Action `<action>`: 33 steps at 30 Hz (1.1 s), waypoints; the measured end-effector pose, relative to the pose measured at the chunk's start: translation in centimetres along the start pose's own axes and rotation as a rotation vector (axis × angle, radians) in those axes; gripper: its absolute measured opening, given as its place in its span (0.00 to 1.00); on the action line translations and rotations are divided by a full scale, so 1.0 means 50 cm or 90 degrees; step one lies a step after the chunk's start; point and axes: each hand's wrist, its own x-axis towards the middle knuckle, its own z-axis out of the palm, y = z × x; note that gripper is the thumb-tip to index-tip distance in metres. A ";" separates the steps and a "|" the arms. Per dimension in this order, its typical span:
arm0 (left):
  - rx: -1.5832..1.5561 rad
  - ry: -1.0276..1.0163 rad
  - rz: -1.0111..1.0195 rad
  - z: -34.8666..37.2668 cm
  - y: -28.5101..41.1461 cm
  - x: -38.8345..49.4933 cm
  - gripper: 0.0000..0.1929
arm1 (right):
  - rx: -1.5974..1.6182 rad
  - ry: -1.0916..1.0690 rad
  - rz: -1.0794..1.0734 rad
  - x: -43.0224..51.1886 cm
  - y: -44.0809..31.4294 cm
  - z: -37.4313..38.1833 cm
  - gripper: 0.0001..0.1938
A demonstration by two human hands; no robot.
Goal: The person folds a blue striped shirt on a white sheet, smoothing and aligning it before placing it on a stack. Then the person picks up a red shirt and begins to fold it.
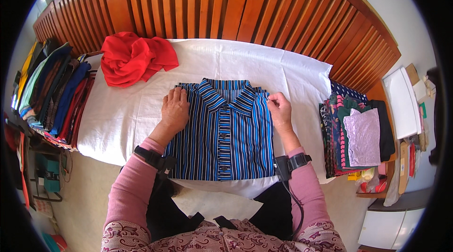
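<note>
A blue, black and white striped collared shirt [205, 139] lies folded on a white cloth [141, 107], its collar away from me and its buttoned front up. My left hand [176, 108] rests flat on the shirt's left edge near the shoulder, its fingers side by side. At the right shoulder edge, my right hand [281, 110] pinches the striped fabric between thumb and curled fingers. Beyond my left hand, a crumpled red cloth [136, 57] sits on the white cloth.
A stack of folded clothes [58, 93] stands at the left end, and another pile with a lilac lace cloth [362, 139] on top at the right. A slatted wooden backrest [212, 4] borders the far side. White cabinets [385, 225] stand at lower right.
</note>
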 end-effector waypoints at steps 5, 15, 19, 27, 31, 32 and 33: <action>0.013 -0.004 0.002 0.001 0.000 0.000 0.28 | 0.132 0.028 0.111 0.006 0.017 0.002 0.09; 0.053 0.003 -0.001 0.008 0.002 -0.003 0.28 | 0.113 -0.053 0.133 0.014 0.033 -0.006 0.03; 0.063 -0.003 -0.029 0.005 0.007 -0.001 0.28 | -0.115 0.038 0.092 0.011 0.025 0.001 0.08; -0.064 0.056 0.112 -0.029 0.049 0.009 0.31 | -0.345 -0.073 -0.282 -0.046 -0.059 0.030 0.20; -0.054 -0.006 0.239 -0.030 0.059 -0.008 0.39 | -0.451 -0.223 -0.255 -0.072 -0.057 0.056 0.34; -0.025 -0.074 0.192 -0.029 0.055 -0.009 0.41 | -0.468 -0.242 -0.236 -0.073 -0.051 0.060 0.35; -0.032 -0.074 0.192 -0.028 0.054 -0.013 0.42 | -0.500 -0.272 -0.191 -0.073 -0.046 0.061 0.37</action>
